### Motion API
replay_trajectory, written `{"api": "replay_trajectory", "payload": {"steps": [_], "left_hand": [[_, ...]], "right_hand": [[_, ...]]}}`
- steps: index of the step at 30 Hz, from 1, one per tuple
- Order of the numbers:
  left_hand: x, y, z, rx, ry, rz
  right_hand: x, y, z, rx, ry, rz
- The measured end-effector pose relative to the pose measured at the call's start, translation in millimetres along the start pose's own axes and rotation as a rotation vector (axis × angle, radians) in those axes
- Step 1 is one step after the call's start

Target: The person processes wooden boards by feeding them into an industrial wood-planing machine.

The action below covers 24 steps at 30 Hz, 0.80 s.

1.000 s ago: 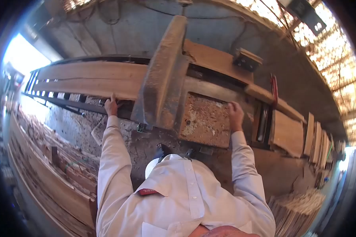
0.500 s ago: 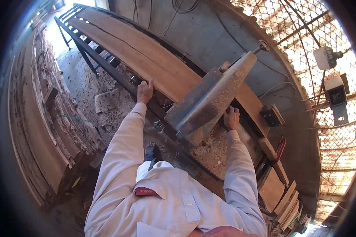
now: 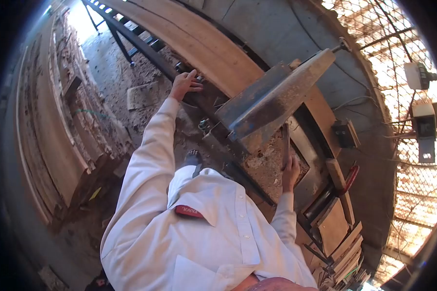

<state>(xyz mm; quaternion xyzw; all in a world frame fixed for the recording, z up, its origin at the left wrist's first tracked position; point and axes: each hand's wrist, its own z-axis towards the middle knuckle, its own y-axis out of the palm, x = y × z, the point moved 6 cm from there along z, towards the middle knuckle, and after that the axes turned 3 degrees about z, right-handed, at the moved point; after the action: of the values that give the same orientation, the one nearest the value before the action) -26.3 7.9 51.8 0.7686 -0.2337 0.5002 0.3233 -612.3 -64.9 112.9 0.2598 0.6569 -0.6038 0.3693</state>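
A long wooden board (image 3: 204, 41) with a dark crack along it lies on a black metal frame (image 3: 148, 51) and runs up to a dusty machine with a slanted metal housing (image 3: 281, 102). My left hand (image 3: 184, 85) is open, fingers stretched, over the frame's near rail beside the board's edge. On the near side of the housing, my right hand (image 3: 291, 170) is closed around a thin wooden strip (image 3: 286, 138), which points up toward the machine. Sawdust (image 3: 267, 169) covers the surface by that hand.
Long rough planks (image 3: 58, 131) are stacked at the left. Wood chips litter the floor (image 3: 107, 77). A red clamp (image 3: 352, 177) grips a wooden bar at the right, with stacked offcuts (image 3: 344, 252) below. Wire mesh (image 3: 417, 179) and electrical boxes (image 3: 425, 123) line the right side.
My left hand has let go of the board's edge and spread its fingers. My right hand has moved back toward me from beside the housing, with a thin wooden strip now visible in it.
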Motion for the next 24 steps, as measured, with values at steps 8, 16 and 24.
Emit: {"api": "replay_trajectory", "payload": {"steps": [8,16,24], "left_hand": [[-110.3,-22.5,-221.6,-0.228,-0.327,0.026],[-113.7,-24.1,-247.1,-0.386,-0.446,0.051],[-188.4,-204.7,-121.0,0.076,0.015,0.584]], "right_hand": [[-5.2,59.0,-121.0,-0.412,0.31,0.265],[-61.6,188.6,-130.1,-0.68,-0.034,0.202],[-35.0,120.0,-127.5,-0.446,0.266,0.435]]}}
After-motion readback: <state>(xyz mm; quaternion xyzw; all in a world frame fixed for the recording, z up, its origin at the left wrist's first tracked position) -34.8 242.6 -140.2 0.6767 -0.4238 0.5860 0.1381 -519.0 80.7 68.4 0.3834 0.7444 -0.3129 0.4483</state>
